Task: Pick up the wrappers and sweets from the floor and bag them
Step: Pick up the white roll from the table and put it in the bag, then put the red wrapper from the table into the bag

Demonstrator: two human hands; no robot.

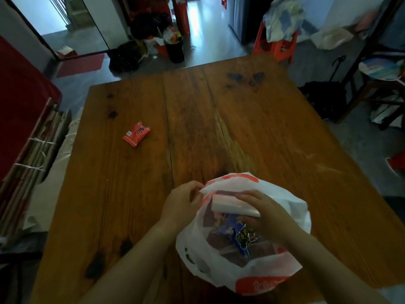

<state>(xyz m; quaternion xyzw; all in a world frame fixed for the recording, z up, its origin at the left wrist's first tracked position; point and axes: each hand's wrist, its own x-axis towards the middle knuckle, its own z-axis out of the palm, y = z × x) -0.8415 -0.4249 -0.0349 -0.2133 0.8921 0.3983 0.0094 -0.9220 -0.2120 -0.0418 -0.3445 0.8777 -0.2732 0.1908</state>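
Observation:
A white plastic bag with orange print (291, 207) lies open on the wooden table (219, 128), near its front edge. My left hand (182, 202) pinches the bag's left rim and holds the mouth open. My right hand (267, 213) reaches into the bag's mouth and grips a pale pink-white wrapper (230, 205). A blue sweet packet (238, 235) lies inside the bag under that hand. A red sweet packet (136, 133) with dark characters lies alone on the table's left part, well away from both hands.
Bundled cardboard (32, 161) leans against a red surface at the left of the table. An orange stool with cloth (278, 36) stands behind the table. A dark bin (174, 49) and black bags sit by the doorway. A chair (377, 84) stands at the right.

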